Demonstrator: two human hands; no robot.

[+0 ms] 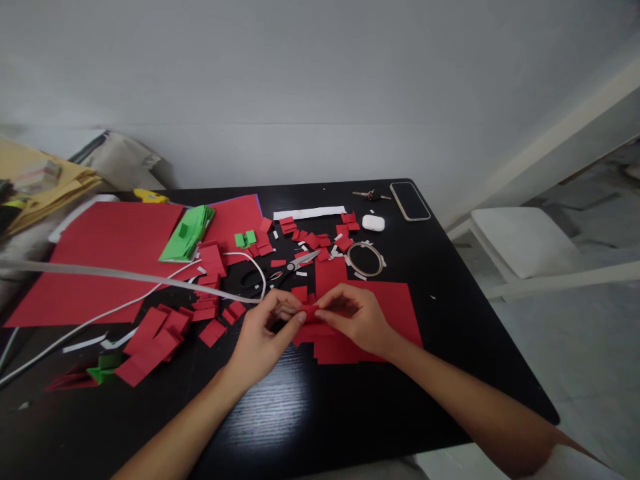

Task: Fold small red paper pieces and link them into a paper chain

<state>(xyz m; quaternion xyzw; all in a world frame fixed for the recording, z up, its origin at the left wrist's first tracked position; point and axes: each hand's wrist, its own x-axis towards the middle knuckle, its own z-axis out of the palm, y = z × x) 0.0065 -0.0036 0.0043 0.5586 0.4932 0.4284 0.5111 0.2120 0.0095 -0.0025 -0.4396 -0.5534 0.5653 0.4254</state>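
Between my two hands is a small folded piece of red paper (311,313). My left hand (273,323) pinches its left end between thumb and fingers. At the other end, the thumb and fingertips of my right hand (353,315) grip the same piece. Larger red paper sheets (395,303) lie flat on the table under and behind my right hand. Scissors (300,262) with dark handles rest just beyond my left hand, blades partly spread. Small red folded pieces (213,331) and white scraps lie scattered around them.
A white cable (125,275) crosses the left side. Green paper (190,233) lies on red sheets (110,233). Toward the back right are a roll of tape (365,273), a white case (373,223), keys (371,195) and a phone (410,202). A white chair (515,240) stands right of the black table (475,347).
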